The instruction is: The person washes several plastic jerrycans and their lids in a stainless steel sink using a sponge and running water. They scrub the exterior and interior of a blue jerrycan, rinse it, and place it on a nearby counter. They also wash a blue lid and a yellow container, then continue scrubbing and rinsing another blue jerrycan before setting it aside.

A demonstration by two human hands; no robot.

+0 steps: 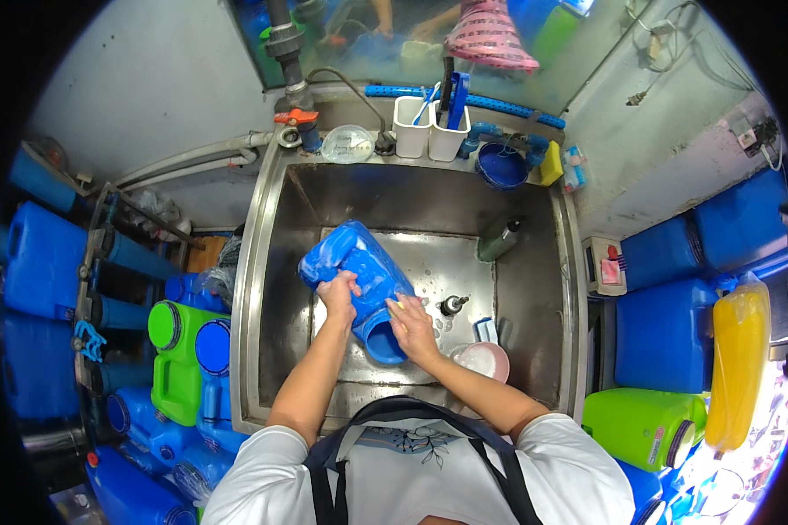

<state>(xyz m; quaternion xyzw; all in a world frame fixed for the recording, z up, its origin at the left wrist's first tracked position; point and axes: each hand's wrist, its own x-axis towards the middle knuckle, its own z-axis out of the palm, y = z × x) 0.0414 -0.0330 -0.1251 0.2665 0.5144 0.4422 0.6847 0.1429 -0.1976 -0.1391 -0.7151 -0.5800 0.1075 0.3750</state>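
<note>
A blue plastic jug point(382, 268) with white suds on its side lies tilted over the steel sink point(433, 262), its round uncapped mouth point(386, 341) towards me. My left hand point(338, 296) is closed around the jug's handle. Against the shoulder near the mouth presses my right hand point(415, 328), with a bit of yellow sponge point(400, 304) showing under its fingers. Most of that sponge is hidden. In the basin by my right forearm are a pink bowl point(498, 359) with whitish suds and a light blue block point(486, 330).
A dark drain fitting point(454, 304) rises from the basin floor; a green bottle point(498, 244) leans at the back right. Along the ledge stand white holders point(412, 134) with brushes, a blue bowl point(501, 167) and a yellow sponge point(551, 164). Jugs point(178, 357) crowd both sides.
</note>
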